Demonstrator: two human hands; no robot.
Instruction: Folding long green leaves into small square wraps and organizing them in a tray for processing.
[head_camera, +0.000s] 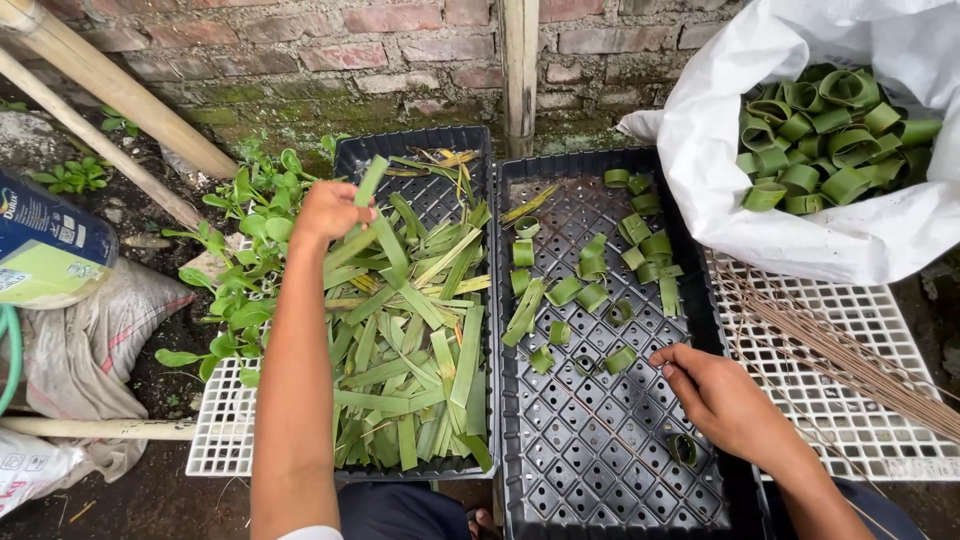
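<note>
Head view looking straight down: left hand (330, 210) is pinching one green leaf strip (370, 182) by its lower end, fingers closed round it, so the strip sticks up toward 1 o'clock from the hand. It's lifted just over the far end of the big pile of cut leaf strips (410, 340) that fills the left black tray (415, 140). That tray sits at about 9 o'clock from the middle of the scene.

Right hand (720, 400) is over in the right black tray (560, 450), at roughly 4 o'clock. Fingers are loosely curled and pointing toward 10 o'clock, and I can't tell if it's actually gripping anything. One small rolled leaf ring (683, 448) lies on the tray floor right under the heel of that hand. More rolled leaf rings (600, 270) are scattered at 12 o'clock from it, across the far half of the same tray.

Further out: a white sack (800, 230) at 2 o'clock is stuffed with finished green rolls (830, 140). A bundle of thin brown sticks (840, 345) lies on a white plastic grid (850, 440) at 3 o'clock. Leafy weeds (245, 250) grow at 9 o'clock, with a brick wall (350, 50) at 12
</note>
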